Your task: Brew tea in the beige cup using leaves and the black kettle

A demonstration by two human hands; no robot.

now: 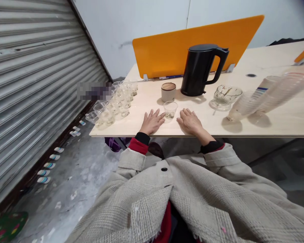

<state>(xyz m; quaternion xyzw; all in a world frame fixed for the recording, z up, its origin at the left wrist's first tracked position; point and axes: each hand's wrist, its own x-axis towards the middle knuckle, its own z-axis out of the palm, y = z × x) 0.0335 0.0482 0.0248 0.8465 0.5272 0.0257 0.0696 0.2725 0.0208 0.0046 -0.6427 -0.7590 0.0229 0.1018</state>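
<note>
A clear plastic cup [170, 110] stands upright on the table between my hands, with a little dark material at its bottom. My left hand [152, 122] lies flat on the tabletop just left of it, fingers spread, the fingertips close to the cup; whether they touch it I cannot tell. On the cup's right, my right hand [190, 121] rests palm down, its fingers slightly bent and holding nothing visible. Right behind the cup sits a round pale canister [168, 92] with a wood-coloured top. A black electric kettle [196, 72] stands behind and to the right.
Many clear cups [115, 104] crowd the table's left end. At right are a glass bowl [226, 96] with dark bits and a stick-like piece, plus stacks of nested plastic cups [283, 92] lying tilted. An orange divider [167, 55] runs along the back. The table's front edge [172, 136] is near my wrists.
</note>
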